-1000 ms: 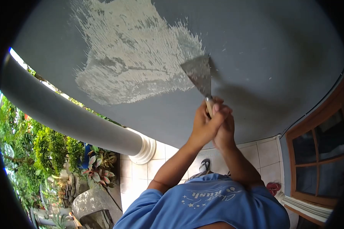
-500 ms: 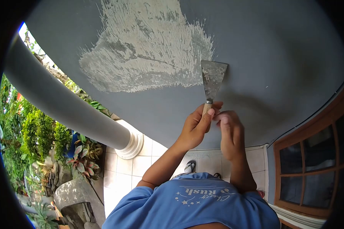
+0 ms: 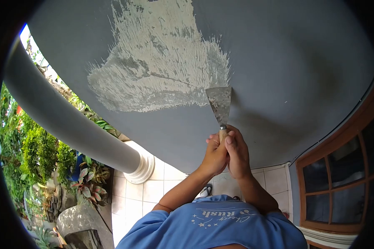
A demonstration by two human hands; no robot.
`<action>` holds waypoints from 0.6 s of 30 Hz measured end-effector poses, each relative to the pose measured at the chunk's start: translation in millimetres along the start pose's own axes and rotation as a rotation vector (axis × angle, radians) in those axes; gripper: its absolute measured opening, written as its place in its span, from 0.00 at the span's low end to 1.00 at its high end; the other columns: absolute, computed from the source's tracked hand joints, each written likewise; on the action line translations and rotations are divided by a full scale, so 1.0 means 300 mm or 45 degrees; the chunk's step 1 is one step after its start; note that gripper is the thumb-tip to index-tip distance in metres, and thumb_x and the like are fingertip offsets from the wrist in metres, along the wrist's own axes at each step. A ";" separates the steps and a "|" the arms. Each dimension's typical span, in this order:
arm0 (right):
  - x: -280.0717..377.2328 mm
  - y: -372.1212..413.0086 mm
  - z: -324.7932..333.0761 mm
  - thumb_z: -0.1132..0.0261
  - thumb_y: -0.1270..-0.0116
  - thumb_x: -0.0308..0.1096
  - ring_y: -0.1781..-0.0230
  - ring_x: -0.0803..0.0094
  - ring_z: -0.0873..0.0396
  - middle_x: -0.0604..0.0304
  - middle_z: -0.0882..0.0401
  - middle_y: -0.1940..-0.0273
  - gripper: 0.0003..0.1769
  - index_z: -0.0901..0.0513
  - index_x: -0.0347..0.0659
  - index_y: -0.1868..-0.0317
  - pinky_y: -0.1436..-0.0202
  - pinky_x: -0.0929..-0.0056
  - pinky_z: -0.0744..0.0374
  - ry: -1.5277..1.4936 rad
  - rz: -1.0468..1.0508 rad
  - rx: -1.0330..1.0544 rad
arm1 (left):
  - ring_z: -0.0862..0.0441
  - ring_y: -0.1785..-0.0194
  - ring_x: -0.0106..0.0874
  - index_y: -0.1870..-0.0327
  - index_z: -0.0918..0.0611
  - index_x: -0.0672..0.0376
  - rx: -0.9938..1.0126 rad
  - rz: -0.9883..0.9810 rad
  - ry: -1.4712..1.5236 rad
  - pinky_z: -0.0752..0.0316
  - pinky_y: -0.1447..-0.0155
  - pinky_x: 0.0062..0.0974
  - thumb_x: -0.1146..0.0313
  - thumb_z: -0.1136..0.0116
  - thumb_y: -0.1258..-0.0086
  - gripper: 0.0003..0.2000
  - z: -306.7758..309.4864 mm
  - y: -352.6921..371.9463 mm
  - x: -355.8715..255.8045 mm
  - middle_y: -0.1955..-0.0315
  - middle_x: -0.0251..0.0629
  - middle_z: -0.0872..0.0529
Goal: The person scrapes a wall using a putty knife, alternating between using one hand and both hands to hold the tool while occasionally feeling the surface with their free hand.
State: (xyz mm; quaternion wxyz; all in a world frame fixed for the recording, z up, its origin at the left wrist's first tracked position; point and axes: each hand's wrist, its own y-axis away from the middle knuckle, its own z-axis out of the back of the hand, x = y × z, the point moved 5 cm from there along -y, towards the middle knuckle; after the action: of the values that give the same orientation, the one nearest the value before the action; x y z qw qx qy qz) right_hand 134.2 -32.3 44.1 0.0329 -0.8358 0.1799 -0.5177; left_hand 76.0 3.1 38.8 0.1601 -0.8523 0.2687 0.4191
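A putty knife (image 3: 220,101) with a wide, spotted metal blade and a wooden handle points upward, its blade at the lower right corner of a rough whitish patch (image 3: 166,54) on the grey wall. My left hand (image 3: 215,157) is closed around the handle from the left. From the right, my right hand (image 3: 237,154) wraps the same handle, its thumb lying along the wood. The two hands press together, and most of the handle is hidden inside them. Streaky, ragged edges surround the patch.
On the left a round grey column (image 3: 79,120) stands on a white base, with garden plants (image 3: 39,149) beyond. A wood-framed window (image 3: 336,186) is at the lower right. Pale floor tiles (image 3: 149,191) and a sandal (image 3: 205,191) show below the wall.
My right hand, apart and blurred before, has closed onto the handle beside my left. The putty knife and both hands have shifted down and slightly left in view.
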 end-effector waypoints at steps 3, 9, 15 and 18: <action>-0.036 -0.006 0.011 0.46 0.22 0.42 0.48 0.75 0.25 0.56 0.22 0.51 0.24 0.30 0.32 0.36 0.40 0.75 0.28 0.056 0.006 -0.090 | 0.29 0.72 0.13 0.61 0.24 0.55 -0.117 -0.069 -0.053 0.33 0.69 0.15 0.59 0.50 0.20 0.11 0.006 -0.005 -0.004 0.73 0.24 0.24; 0.009 -0.047 -0.010 0.46 0.23 0.42 0.48 0.72 0.24 0.56 0.20 0.52 0.23 0.26 0.31 0.40 0.41 0.73 0.28 0.097 0.101 -0.073 | 0.28 0.67 0.15 0.56 0.24 0.57 -0.080 -0.172 -0.427 0.31 0.64 0.15 0.59 0.50 0.20 0.10 0.021 -0.011 -0.055 0.68 0.25 0.24; -0.036 -0.037 -0.012 0.47 0.22 0.42 0.48 0.72 0.24 0.54 0.20 0.51 0.22 0.25 0.32 0.41 0.41 0.73 0.28 0.106 0.040 -0.111 | 0.28 0.64 0.15 0.55 0.24 0.58 -0.264 -0.145 -0.483 0.31 0.60 0.15 0.60 0.51 0.19 0.11 0.049 -0.006 -0.027 0.67 0.25 0.23; 0.023 -0.092 -0.037 0.47 0.22 0.42 0.48 0.73 0.24 0.55 0.20 0.51 0.21 0.25 0.33 0.42 0.41 0.73 0.28 0.035 0.100 -0.074 | 0.29 0.65 0.14 0.56 0.23 0.57 -0.118 -0.262 -0.570 0.32 0.61 0.16 0.60 0.51 0.19 0.10 0.016 -0.041 -0.107 0.68 0.24 0.23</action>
State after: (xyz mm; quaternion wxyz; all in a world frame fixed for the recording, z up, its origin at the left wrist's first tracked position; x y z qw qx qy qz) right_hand 134.5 -7.4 61.7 0.0266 -0.8214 0.2279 -0.5222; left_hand 64.1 25.6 62.4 0.2182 -0.7675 0.1187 0.5909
